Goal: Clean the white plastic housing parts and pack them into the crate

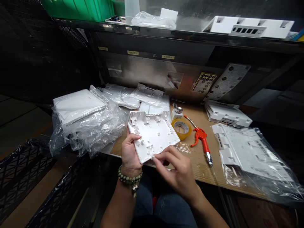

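Note:
A white plastic cover (156, 134) with small posts and clips on its inner face is tilted toward the camera. My left hand (131, 152) grips its left edge, thumb on the inner face and the other fingers hidden behind. At the lower edge of the cover, my right hand (177, 166) has thumb and index finger pinched together. Whatever may be between those fingertips is too small to make out. A roll of yellow tape (181, 129) and a small bottle with a metal cap (177, 111) stand just beyond the cover.
Bagged white covers (80, 106) are piled at the left. An orange air gun (201, 136) with a hose lies right of the tape. More white housings (228, 114) and a bagged stack (258, 153) sit at the right. A metal shelf (190, 36) spans the back, holding a green bin (78, 9).

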The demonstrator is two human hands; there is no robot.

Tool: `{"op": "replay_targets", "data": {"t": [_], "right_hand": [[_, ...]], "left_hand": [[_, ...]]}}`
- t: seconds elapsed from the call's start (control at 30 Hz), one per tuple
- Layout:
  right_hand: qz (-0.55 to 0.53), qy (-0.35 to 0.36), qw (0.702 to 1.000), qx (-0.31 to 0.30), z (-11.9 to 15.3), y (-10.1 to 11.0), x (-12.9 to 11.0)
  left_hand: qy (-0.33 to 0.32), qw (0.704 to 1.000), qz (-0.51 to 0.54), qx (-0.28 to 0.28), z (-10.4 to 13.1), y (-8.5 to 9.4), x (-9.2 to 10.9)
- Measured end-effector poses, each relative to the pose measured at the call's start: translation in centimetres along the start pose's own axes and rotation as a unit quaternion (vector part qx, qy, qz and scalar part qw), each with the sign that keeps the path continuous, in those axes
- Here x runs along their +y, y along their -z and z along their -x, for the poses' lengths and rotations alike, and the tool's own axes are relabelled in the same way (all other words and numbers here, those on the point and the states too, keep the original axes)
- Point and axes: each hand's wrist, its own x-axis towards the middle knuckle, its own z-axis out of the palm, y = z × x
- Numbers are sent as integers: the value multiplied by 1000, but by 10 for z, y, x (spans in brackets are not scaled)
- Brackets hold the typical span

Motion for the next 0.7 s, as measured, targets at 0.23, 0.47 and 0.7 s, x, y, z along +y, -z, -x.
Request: {"op": "replay_targets", "data": {"t": [0.23,0.47,0.7], "right_hand": [[118,-103,964,215,11,68,52],[143,-70,976,146,24,63,59],[151,-43,980,125,26,56,58]], "left_hand": [[52,992,19,115,-5,15,29],[51,995,67,54,-2,46,41],[48,995,70,50,1,50,40]]}}
